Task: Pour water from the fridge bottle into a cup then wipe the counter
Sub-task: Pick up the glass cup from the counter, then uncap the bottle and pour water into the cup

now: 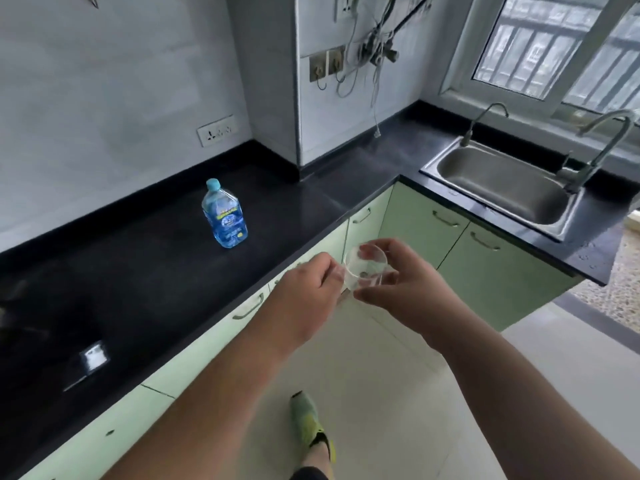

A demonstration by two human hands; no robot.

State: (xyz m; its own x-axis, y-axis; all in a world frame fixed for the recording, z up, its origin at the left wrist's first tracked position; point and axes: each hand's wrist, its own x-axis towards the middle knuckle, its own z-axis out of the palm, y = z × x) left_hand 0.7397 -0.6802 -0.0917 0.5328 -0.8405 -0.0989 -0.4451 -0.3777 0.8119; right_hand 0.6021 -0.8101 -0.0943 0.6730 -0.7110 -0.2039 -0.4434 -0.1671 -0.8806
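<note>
A blue-tinted plastic water bottle (pixel 225 216) with a light blue cap on stands upright on the black counter (pixel 145 271), well back from the front edge. In front of the counter edge, over the floor, both hands hold a clear glass cup (pixel 365 268). My right hand (pixel 398 282) grips it with thumb below and fingers over the rim. My left hand (pixel 308 296) pinches the cup's left side. The cup looks tilted, its mouth facing me, and seems empty.
A steel sink (pixel 502 183) with two taps sits in the counter's right wing under a window. Green cabinet doors (pixel 450 237) run below the counter. Wall sockets and hanging cables are on the back wall. A small white square thing (pixel 92 356) lies at the counter's left.
</note>
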